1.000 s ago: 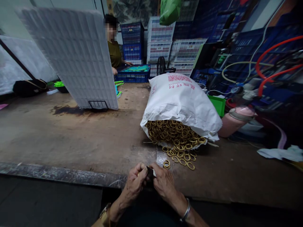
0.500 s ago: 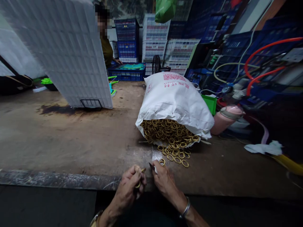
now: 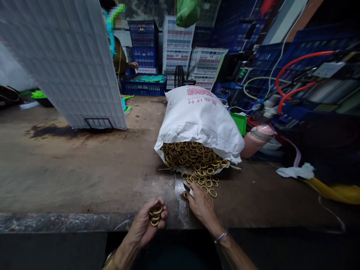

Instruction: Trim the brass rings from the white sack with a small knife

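Observation:
My left hand (image 3: 144,225) is curled, palm up, around several brass-coloured rings (image 3: 155,215) near the table's front edge. My right hand (image 3: 203,204) grips a small knife (image 3: 188,188) with a dark pointed blade and a white handle. Its fingers are down by the loose rings (image 3: 213,193) on the table; whether they also pinch a ring is hidden. Behind them a white woven sack (image 3: 199,116) with red print lies on its side. Many more rings (image 3: 191,155) fill its mouth and spill out.
A tall white ribbed panel (image 3: 73,67) stands on the wooden table (image 3: 84,168) at left. Right of the sack are a pink bottle (image 3: 257,140), a green tray (image 3: 239,123) and red hoses (image 3: 298,58). A person stands behind a blue crate (image 3: 144,88), with stacked crates beyond.
My hands, together at first, have moved apart. My left hand has turned palm up, showing its rings; my right hand has reached forward to the loose rings with the knife. The view has shifted right.

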`<state>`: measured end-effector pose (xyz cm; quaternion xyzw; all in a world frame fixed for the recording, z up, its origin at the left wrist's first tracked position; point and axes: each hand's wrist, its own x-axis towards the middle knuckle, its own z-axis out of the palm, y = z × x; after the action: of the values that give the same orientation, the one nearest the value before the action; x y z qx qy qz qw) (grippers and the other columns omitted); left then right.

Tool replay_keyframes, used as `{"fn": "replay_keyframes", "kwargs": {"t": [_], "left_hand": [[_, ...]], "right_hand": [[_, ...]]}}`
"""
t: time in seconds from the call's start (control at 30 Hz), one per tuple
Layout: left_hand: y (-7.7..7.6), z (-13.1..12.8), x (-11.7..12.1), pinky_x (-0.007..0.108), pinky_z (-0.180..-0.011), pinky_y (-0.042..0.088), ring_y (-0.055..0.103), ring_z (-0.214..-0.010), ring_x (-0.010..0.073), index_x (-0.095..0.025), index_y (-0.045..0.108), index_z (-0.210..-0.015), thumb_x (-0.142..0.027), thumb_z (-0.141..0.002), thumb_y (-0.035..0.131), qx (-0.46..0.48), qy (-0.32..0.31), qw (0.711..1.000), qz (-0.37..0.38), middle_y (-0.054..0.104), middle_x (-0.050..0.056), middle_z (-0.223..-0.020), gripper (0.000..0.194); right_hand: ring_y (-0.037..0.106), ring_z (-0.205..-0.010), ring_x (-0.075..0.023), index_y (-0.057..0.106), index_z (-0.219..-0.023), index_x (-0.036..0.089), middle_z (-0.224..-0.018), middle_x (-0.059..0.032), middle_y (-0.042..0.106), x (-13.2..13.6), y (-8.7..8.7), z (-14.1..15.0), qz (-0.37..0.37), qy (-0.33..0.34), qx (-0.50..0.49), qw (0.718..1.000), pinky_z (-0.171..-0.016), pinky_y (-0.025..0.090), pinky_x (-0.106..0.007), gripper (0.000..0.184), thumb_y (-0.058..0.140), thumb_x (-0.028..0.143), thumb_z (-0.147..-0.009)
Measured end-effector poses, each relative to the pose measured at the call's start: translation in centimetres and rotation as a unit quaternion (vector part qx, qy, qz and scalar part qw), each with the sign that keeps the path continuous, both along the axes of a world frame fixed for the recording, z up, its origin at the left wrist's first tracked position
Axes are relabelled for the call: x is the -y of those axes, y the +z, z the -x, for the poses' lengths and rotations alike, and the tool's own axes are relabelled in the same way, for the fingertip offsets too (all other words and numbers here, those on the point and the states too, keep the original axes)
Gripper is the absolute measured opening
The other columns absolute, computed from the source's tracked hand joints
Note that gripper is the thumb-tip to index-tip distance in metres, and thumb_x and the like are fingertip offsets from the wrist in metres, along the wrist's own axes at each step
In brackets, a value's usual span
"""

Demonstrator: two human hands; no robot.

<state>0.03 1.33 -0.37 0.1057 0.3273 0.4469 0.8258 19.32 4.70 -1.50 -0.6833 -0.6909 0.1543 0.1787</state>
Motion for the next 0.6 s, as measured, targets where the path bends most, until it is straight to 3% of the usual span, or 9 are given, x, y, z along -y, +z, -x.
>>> {"fn": "replay_keyframes", "kwargs": {"t": [0.13, 0.27, 0.33, 0.43, 0.53, 0.6], "left_hand": [[-0.1, -0.3, -0.3, 0.015, -0.042, 0.033, 0.052, -0.059, 0.0082, -0.015, 0.051, -0.070, -0.027, -0.072, 0.063, -0.026, 0.007, 1.000, 0.010, 0.055, 0.002, -0.073, 0.018], [0.3, -1.2, -0.8, 0.015, -0.037, 0.032, 0.046, -0.049, 0.0071, -0.016, 0.051, -0.071, -0.034, -0.072, 0.062, -0.160, 0.019, 0.984, -0.082, 0.052, -0.002, -0.064, 0.021], [0.3, -1.6, -1.0, 0.016, -0.036, 0.031, 0.042, -0.044, 0.0067, -0.017, 0.054, -0.076, -0.036, -0.074, 0.059, -0.271, 0.033, 0.952, -0.138, 0.049, -0.004, -0.057, 0.021], [0.0, -1.7, -1.4, 0.020, -0.050, 0.041, 0.051, -0.054, 0.0099, -0.016, 0.060, -0.084, -0.031, -0.076, 0.056, -0.409, 0.051, 0.873, -0.260, 0.057, -0.001, -0.063, 0.017], [-0.5, -1.6, -1.6, 0.025, -0.073, 0.044, 0.059, -0.079, 0.0159, -0.017, 0.063, -0.088, -0.023, -0.078, 0.051, -0.456, 0.053, 0.796, -0.394, 0.066, 0.004, -0.083, 0.017], [-0.8, -1.6, -1.7, 0.027, -0.077, 0.044, 0.060, -0.084, 0.0172, -0.017, 0.063, -0.092, -0.020, -0.080, 0.048, -0.467, 0.047, 0.767, -0.437, 0.067, 0.005, -0.087, 0.020]], "right_hand": [[0.052, -0.065, -0.0145, 0.053, -0.079, 0.019, -0.072, -0.0016, 0.059, -0.8, -0.1, 0.3, 0.004, 0.004, -0.100, 0.995, -0.058, 0.032, -0.024, 0.012, 0.042, 0.023, -0.078], [0.045, -0.057, -0.0118, 0.051, -0.071, 0.019, -0.061, 0.0031, 0.050, -1.4, 0.1, 1.4, 0.026, -0.020, -0.231, 0.972, -0.055, 0.033, -0.022, 0.010, 0.047, 0.028, -0.072], [0.043, -0.055, -0.0104, 0.052, -0.075, 0.018, -0.060, 0.0044, 0.048, -1.5, 0.3, 1.9, 0.052, -0.027, -0.291, 0.955, -0.053, 0.033, -0.021, 0.011, 0.050, 0.027, -0.069], [0.039, -0.050, -0.0075, 0.053, -0.079, 0.018, -0.057, 0.0064, 0.045, -1.2, 0.5, 2.5, 0.086, -0.028, -0.391, 0.916, -0.047, 0.030, -0.019, 0.014, 0.050, 0.028, -0.069], [0.027, -0.038, -0.0044, 0.050, -0.078, 0.019, -0.050, 0.0102, 0.034, -0.9, 0.7, 3.0, 0.154, -0.039, -0.487, 0.859, -0.037, 0.020, -0.018, 0.016, 0.050, 0.032, -0.068], [0.020, -0.033, -0.0030, 0.048, -0.077, 0.020, -0.047, 0.0120, 0.031, -0.7, 1.1, 3.2, 0.196, -0.048, -0.529, 0.824, -0.033, 0.014, -0.017, 0.019, 0.052, 0.035, -0.067]]}}
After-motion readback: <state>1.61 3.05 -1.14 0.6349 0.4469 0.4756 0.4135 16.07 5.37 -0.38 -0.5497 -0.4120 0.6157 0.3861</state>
